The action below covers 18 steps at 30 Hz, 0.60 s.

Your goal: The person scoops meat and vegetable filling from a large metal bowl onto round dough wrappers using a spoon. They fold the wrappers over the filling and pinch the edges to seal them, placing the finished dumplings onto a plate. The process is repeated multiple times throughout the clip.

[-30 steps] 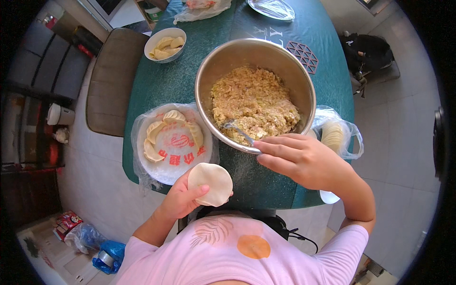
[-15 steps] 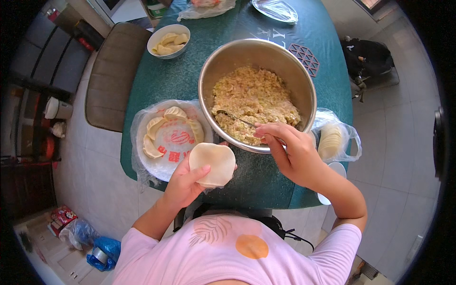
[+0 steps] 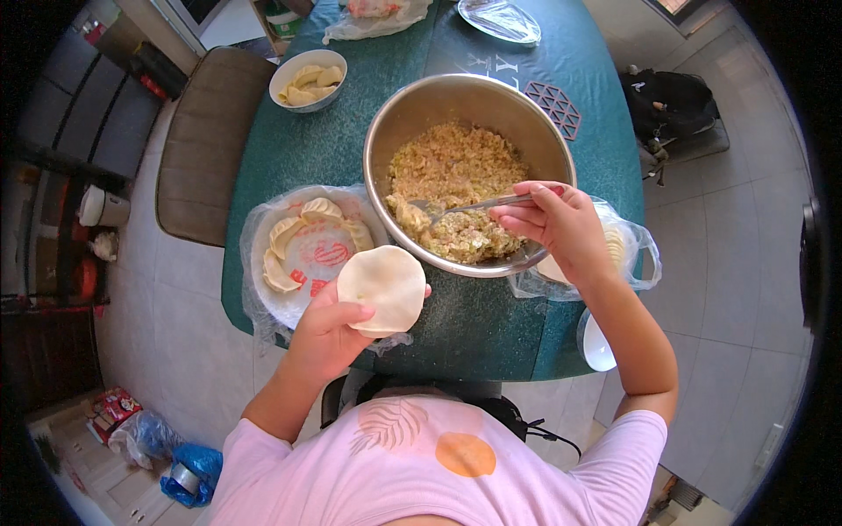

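The left hand grasps a round dough wrapper, thumb on top and fingers mostly hidden beneath it; the wrapper is raised at the near side of the green table, between the person and a large steel bowl. The right hand pinches the handle of a metal utensil between thumb and fingers, over the bowl's near right rim. The utensil's head sits at the near left of the pale, chunky filling, with a lump against it. Left of the bowl, a plastic-covered plate carries folded dumplings along its edge. Farther left, a small white bowl holds more dumplings. On the right, beyond the wrist, lies a clear plastic bag.
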{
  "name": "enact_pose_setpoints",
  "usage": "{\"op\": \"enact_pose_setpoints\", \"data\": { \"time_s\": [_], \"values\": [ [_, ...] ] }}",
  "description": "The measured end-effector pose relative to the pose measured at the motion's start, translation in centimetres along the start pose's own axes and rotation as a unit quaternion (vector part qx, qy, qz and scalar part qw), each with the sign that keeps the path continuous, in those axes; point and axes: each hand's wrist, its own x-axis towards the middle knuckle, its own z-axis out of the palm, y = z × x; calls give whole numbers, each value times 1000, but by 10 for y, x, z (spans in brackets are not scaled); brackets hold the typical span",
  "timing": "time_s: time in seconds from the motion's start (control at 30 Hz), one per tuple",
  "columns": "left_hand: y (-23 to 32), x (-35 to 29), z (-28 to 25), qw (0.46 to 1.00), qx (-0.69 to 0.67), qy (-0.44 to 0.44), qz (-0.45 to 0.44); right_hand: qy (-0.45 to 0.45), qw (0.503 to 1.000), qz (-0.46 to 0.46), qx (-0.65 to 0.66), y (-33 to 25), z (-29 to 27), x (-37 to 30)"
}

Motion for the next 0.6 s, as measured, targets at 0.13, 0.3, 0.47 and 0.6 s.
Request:
{"op": "enact_pose_setpoints", "data": {
  "time_s": [0.13,0.3,0.47,0.6],
  "values": [
    [15,3,10,997,59,-41,7,22,998,-7,61,-7,-23,3],
    [24,23,26,997,55,-50,-24,-29,991,-104,85,-27,-53,-9],
    [28,55,30,992,-16,-120,-47,-110,974,-177,91,-54,-62,-45],
    [23,71,27,986,-28,-128,-102,-139,970,-194,46,-54,-57,-62]
  ]
}}
